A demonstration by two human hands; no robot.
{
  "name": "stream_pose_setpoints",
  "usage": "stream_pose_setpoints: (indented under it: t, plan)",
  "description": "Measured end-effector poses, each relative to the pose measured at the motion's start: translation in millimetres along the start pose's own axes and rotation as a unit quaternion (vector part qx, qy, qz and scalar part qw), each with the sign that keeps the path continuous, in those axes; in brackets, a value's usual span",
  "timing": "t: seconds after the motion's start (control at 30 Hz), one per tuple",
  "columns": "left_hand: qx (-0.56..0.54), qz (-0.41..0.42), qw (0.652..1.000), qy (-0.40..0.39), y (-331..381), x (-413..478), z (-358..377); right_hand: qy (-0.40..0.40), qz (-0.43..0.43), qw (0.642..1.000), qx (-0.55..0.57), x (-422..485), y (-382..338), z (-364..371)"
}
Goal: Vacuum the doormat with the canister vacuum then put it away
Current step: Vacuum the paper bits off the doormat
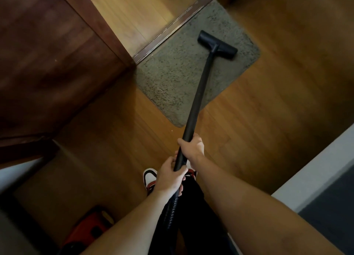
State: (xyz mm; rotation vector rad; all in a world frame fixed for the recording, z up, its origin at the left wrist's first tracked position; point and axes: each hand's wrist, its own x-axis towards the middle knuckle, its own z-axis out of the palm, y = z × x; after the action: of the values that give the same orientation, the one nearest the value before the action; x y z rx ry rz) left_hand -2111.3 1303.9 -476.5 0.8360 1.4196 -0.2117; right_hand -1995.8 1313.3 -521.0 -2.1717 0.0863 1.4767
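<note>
Wood flooring (249, 105) ran warm and brown beneath the person, dimmer toward the left. The left hand (168, 178) was wrapped round the lower end of the black wand (199, 89), where the ribbed hose (171, 212) joined it. The right hand (192, 146) gripped the wand just above, fingers curled round it. From there the wand slanted away to the floor head (217, 43), which rested on the grey doormat (172, 78) near its far right corner (one edge of the mat lay against a threshold strip (172, 26)). A dark wooden panel (47, 53) stood to the left. A red-and-white shoe (150, 178) showed beside the left hand. At lower left sat the red canister vacuum (88, 229), blurred and partly cut off.
</note>
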Motion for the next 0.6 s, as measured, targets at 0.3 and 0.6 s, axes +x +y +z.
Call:
stream_pose_setpoints:
  t: [0.3, 0.6]
  plan:
    - [0.022, 0.006, 1.0, 0.009, 0, 6, -2, 0.003, -0.007, 1.0, 0.016, 10, 2, 2]
    - [0.024, -0.011, 1.0, 0.015, -56, -42, -59, -0.028, -0.019, 0.999, -0.031, -42, 45, 61]
